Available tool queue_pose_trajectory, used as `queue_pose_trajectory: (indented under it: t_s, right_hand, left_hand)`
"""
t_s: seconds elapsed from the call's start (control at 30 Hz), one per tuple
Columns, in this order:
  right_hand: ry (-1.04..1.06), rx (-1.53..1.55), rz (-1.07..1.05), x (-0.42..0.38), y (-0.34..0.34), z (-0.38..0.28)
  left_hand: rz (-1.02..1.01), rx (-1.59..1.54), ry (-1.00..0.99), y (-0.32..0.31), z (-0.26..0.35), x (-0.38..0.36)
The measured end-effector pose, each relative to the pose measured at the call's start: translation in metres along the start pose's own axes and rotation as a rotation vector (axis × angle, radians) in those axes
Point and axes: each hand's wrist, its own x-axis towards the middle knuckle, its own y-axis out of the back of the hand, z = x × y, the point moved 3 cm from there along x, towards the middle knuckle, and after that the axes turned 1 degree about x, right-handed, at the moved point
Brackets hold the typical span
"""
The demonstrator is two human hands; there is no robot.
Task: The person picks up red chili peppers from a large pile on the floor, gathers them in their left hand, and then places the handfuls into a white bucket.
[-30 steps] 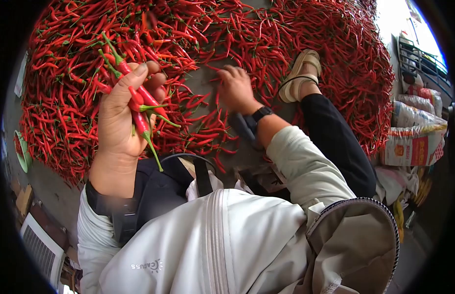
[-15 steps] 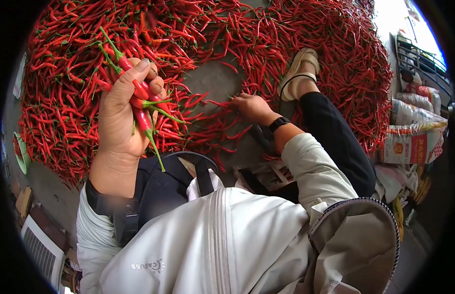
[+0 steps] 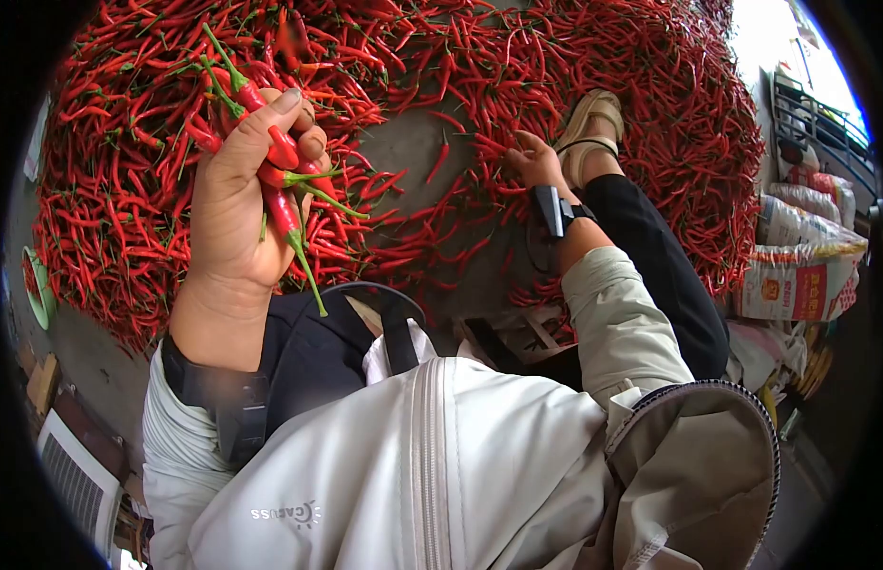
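My left hand [image 3: 240, 195] is raised at the left, palm towards me, closed around a bunch of red chili peppers [image 3: 287, 217]. Their green stems stick out above the thumb and below the fingers. Over the pile's middle edge, my right hand [image 3: 540, 163] reaches down close to the sandalled foot. Its fingertips appear closed on one red chili pepper [image 3: 491, 145], which points left; the exact contact is small and partly hidden.
A broad heap of red chilies [image 3: 109, 190] spreads over the grey floor [image 3: 413, 147]. My sandalled foot [image 3: 591, 128] stands among them. Printed sacks [image 3: 793, 280] are stacked at the right, and a green basin [image 3: 37, 285] sits at the far left.
My right hand has moved right and away from me, towards the sandal. A chili now shows on the bare floor patch left of it. My left hand still grips its bunch, almost unmoved.
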Motion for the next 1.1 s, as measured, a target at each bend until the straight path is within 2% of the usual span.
queue_pose_trajectory:
  t_s: [0.03,0.1,0.13,0.23,0.27,0.37,0.4,0.5,0.63,0.67,0.7,0.77,0.8,0.93,1.0,1.03,1.1]
  right_hand:
    - [-0.001,0.0,-0.001,0.001,0.002,0.006]
    - [0.387,-0.59,0.336,-0.009,0.009,-0.01]
    - [0.484,-0.761,0.51,-0.017,0.01,-0.017]
    - [0.575,-0.888,0.457,-0.022,0.003,-0.02]
    - [0.62,-0.759,0.341,-0.027,-0.005,-0.021]
    - [0.437,-0.808,0.071,-0.033,-0.031,-0.015]
    - [0.437,-0.805,0.069,-0.033,-0.034,-0.017]
    - [0.056,-1.01,0.045,-0.027,-0.033,-0.018]
    - [0.139,-1.144,-0.037,-0.007,-0.021,-0.024]
    - [0.193,-1.075,0.083,-0.004,-0.018,-0.025]
    - [0.194,-1.076,0.082,-0.002,-0.012,-0.022]
    - [0.24,-0.863,0.202,0.0,0.001,-0.026]
    - [0.13,-0.779,0.284,0.001,0.006,-0.026]
    - [0.199,-0.667,0.284,-0.005,0.029,-0.033]
    - [0.243,-0.431,0.362,-0.009,0.033,-0.033]
    - [0.241,-0.432,0.361,-0.009,0.032,-0.033]
    - [0.289,-0.078,0.289,-0.017,0.022,-0.055]
  left_hand:
    - [0.002,-0.002,0.0,0.0,0.0,0.0]
    - [0.004,0.003,-0.004,0.0,0.001,-0.001]
    - [0.005,0.009,-0.009,0.0,0.002,-0.002]
    - [-0.009,-0.014,0.003,0.0,0.0,-0.002]
    - [-0.009,-0.015,0.004,-0.001,0.0,-0.002]
    - [-0.017,0.004,-0.004,-0.002,0.001,-0.001]
    - [-0.007,0.008,-0.002,-0.001,0.0,-0.001]
    - [0.0,0.023,0.001,0.002,-0.002,0.0]
    - [-0.001,0.033,-0.001,0.003,-0.002,0.001]
    - [-0.001,0.033,-0.001,0.004,-0.002,0.001]
    - [0.003,0.038,-0.004,0.004,-0.002,0.002]
    - [0.007,0.038,-0.007,0.005,-0.001,0.003]
    - [0.004,0.029,-0.005,0.006,-0.002,0.003]
    - [0.001,0.023,-0.003,0.002,-0.004,0.002]
    - [-0.013,0.045,0.001,0.003,-0.005,0.004]
    - [-0.024,0.067,0.004,0.003,-0.005,0.005]
    - [0.006,0.106,0.024,0.004,-0.009,0.005]
